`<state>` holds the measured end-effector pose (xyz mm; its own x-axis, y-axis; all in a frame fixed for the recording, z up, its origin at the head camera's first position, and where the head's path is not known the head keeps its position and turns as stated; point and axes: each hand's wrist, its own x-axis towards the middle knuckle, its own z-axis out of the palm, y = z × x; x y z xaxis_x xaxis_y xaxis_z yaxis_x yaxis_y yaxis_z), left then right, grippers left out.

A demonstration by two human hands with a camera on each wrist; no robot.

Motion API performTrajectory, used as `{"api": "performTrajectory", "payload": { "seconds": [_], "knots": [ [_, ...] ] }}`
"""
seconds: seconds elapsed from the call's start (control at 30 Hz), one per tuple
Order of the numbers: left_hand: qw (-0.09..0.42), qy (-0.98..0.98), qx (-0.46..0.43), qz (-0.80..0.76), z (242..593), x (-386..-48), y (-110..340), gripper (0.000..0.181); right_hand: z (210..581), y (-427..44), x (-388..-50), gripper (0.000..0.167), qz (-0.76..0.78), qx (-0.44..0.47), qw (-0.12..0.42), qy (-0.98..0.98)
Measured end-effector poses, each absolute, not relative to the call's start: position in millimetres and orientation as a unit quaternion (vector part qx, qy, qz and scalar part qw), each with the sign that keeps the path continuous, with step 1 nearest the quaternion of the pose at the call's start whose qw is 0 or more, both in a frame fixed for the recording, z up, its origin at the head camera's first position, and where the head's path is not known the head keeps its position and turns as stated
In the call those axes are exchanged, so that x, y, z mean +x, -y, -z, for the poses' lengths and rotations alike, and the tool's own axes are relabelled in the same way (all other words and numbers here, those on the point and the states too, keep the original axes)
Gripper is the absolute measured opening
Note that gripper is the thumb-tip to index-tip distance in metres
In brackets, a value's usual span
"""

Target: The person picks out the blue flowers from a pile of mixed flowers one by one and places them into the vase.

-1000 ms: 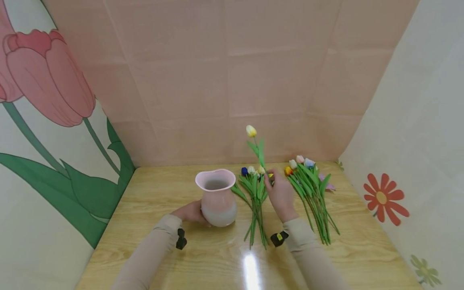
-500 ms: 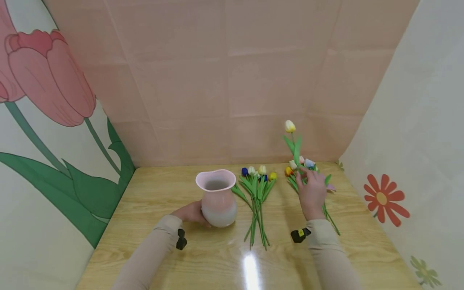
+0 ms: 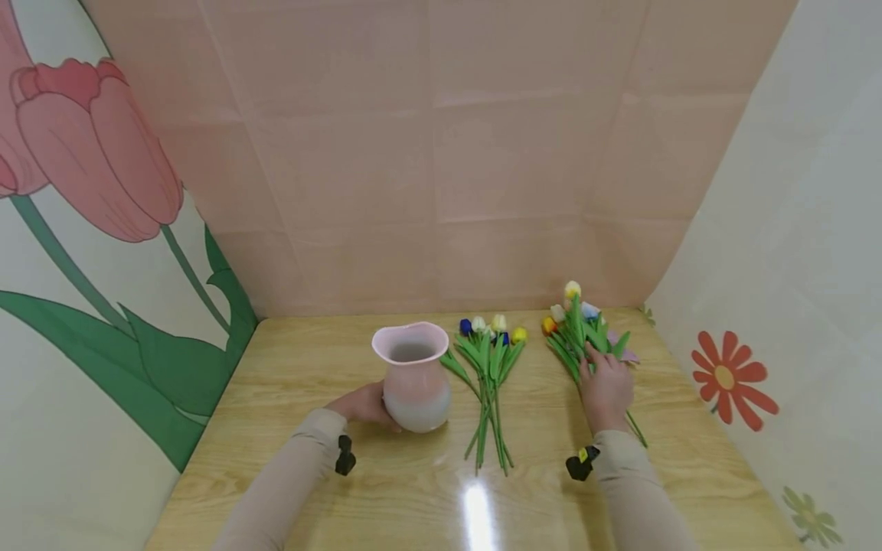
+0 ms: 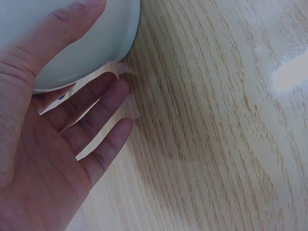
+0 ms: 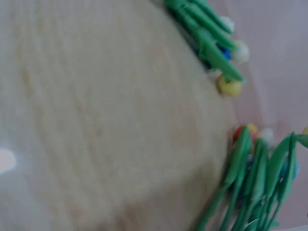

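Vase (image 3: 419,394) upright on the table (image 3: 406,490), taken as landmark. Left hand (image 3: 361,404) at its left flank: thumb laid along the wall, forefinger partly hidden behind it, the other three fingers loose, apart from one another and off the wall. Right hand (image 3: 608,390) well to the vase's right, over the far bunch (image 3: 565,358); thumb and forefinger appear pinched on the stem of a white-yellow tulip (image 3: 573,290), exact contact hidden.

Risks, as I judge them: overlapping leaves could snag, so lifting or shifting one stem may drag neighbours along. Pinch is low on the stem, so the head could swing or the stem twist. Light hold on a glossy wall: a bump could make the vase slide or rock. A leaf of the near bunch (image 3: 488,367), just right of the vase, reaches towards it and might get pushed if it shifts that way; touching or not, cannot tell.

Materials: vase glossy, probably ceramic; round belly, flared wavy rim, pink fading to pale grey. Tulips look artificial: smooth egg-shaped heads, strap-like green leaves, thin stems crossing. Table wood-grained, shiny. Sheet (image 3: 358,153) behind the vase creased, dull pink.
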<state>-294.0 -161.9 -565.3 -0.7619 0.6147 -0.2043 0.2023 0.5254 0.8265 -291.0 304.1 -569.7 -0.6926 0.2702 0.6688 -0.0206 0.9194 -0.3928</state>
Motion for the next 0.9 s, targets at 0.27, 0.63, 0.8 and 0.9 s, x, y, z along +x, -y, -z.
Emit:
{"api": "performTrajectory", "payload": {
  "seconds": [0.27,0.63,0.8,0.9],
  "knots": [
    [0.244,-0.838,0.247,-0.421,568.6,-294.8,162.5,0.095,600.9,-322.9,-288.8,0.031,-0.192,-0.082,0.38,0.901],
    [0.241,-0.831,0.262,-0.428,570.9,-295.4,162.6,0.094,619.0,-335.6,-292.7,0.028,-0.204,-0.113,0.342,0.91],
    [0.241,-0.832,0.256,-0.429,568.8,-295.1,162.9,0.094,622.2,-337.4,-295.4,0.027,-0.192,-0.114,0.337,0.915],
    [0.24,-0.835,0.253,-0.425,568.3,-295.5,162.9,0.095,624.2,-338.3,-296.4,0.026,-0.185,-0.116,0.333,0.917]
  ]
}}
